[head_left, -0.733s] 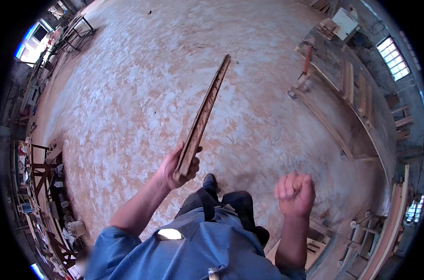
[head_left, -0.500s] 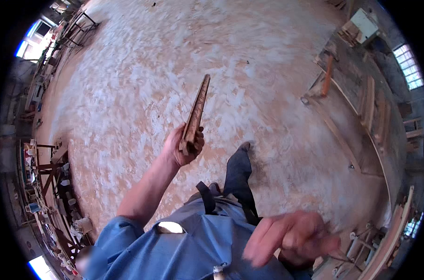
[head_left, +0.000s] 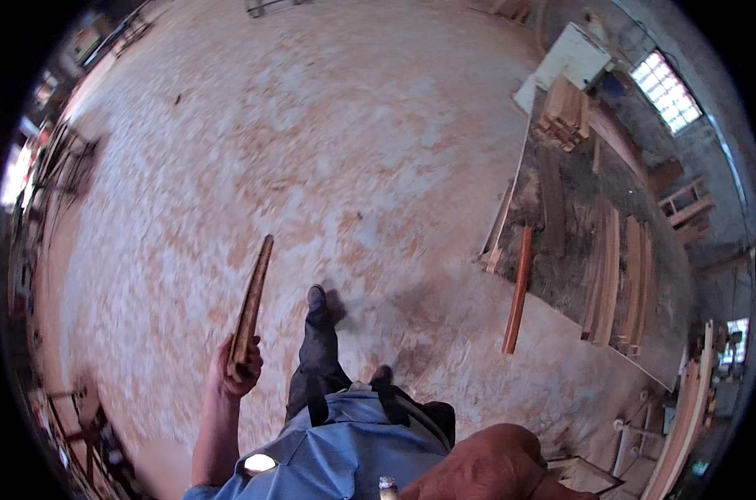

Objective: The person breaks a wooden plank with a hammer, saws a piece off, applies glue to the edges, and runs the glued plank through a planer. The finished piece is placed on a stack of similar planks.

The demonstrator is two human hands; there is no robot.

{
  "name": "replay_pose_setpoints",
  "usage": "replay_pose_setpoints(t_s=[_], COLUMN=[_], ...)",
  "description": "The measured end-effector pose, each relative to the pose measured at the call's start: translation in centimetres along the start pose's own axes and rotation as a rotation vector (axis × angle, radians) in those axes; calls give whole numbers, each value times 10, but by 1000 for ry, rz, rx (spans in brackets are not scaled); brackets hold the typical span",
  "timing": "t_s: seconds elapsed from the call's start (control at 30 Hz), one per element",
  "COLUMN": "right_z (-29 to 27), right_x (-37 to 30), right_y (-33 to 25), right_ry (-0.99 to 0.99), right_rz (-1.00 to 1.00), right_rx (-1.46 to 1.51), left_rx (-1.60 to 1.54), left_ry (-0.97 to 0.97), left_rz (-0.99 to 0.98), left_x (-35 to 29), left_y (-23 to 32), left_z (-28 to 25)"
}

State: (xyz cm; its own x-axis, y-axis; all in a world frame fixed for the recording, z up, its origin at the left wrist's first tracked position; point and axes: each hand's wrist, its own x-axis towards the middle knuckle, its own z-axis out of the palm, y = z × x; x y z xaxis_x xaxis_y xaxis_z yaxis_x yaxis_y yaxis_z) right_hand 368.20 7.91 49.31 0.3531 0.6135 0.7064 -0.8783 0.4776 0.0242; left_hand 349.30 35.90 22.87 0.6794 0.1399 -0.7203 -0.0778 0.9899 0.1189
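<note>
My left hand (head_left: 241, 372) is closed around the lower end of a long, narrow piece of wood (head_left: 250, 305), brown and seemingly grooved along its length. The wood points forward and up, slightly to the right, above the floor. At the lower right, close to my body, my right hand (head_left: 500, 462) shows only as a rounded, bent shape; its fingers cannot be made out. Nothing visible lies against it.
To the right stands a dark-topped worktable (head_left: 534, 268) with stacked wood blocks (head_left: 566, 112) and long boards (head_left: 604, 275). A reddish strip of wood (head_left: 518, 292) juts past its near edge. Timber (head_left: 686, 417) leans at the lower right. Racks (head_left: 65, 162) line the left.
I have stepped forward, and the worktable on the right shows more fully. My left hand with the wood sits lower and further left. My right hand has drawn lower, its fingers out of sight.
</note>
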Motion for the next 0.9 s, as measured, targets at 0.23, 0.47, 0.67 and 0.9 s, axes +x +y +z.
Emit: replay_pose_setpoints(t_s=[0.23, 0.47, 0.67, 0.9], right_z=[-105, -196, -290, -398], right_x=[126, 224, 248, 290], right_y=[-61, -179, -361, -568], right_ry=[-81, -100, 466, 1034], right_rz=[-19, -145, -366, -366], right_rx=[-220, -379, -1461, -2390], left_rx=[298, 653, 958, 1124], left_ry=[171, 210, 19, -88], left_rz=[-112, -219, -190, -357], left_x=[130, 281, 387, 519], left_y=[110, 180, 193, 188], left_z=[130, 299, 453, 644])
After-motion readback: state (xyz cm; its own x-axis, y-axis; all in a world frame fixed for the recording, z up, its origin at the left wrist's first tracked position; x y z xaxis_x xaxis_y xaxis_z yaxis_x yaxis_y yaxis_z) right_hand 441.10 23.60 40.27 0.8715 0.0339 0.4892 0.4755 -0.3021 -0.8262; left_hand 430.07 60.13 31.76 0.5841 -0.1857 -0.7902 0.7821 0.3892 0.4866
